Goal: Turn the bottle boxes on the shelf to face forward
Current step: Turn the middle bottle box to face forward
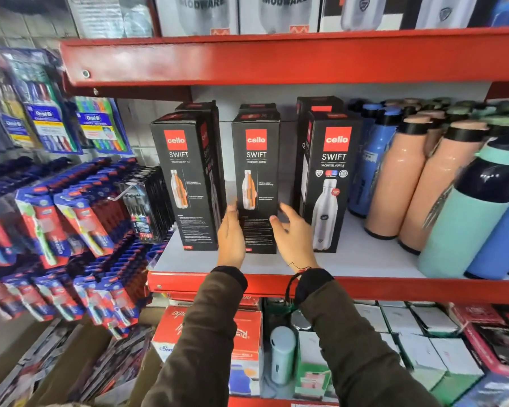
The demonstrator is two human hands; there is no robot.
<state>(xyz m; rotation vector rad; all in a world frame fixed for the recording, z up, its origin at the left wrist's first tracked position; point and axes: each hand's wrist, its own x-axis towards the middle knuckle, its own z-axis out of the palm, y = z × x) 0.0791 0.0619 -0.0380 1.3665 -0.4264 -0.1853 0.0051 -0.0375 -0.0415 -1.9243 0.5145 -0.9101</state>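
— Nearest, what?
— Left hand (pixel 231 239) and right hand (pixel 296 239), both spread, fingers loose, gripping nothing.
— And between them?
— Middle box (pixel 256 183), upright on the shelf (pixel 365 257); left palm at its left edge, right fingertips just off its right edge. Contact: cannot tell.
— Beyond the hands?
— Left box (pixel 188 180) past the left hand, right box (pixel 329 183) past the right, bottle picture forward.

Three black Cello Swift bottle boxes (pixel 256 183) upright on the white shelf (pixel 356 254) — spaced apart, more boxes behind
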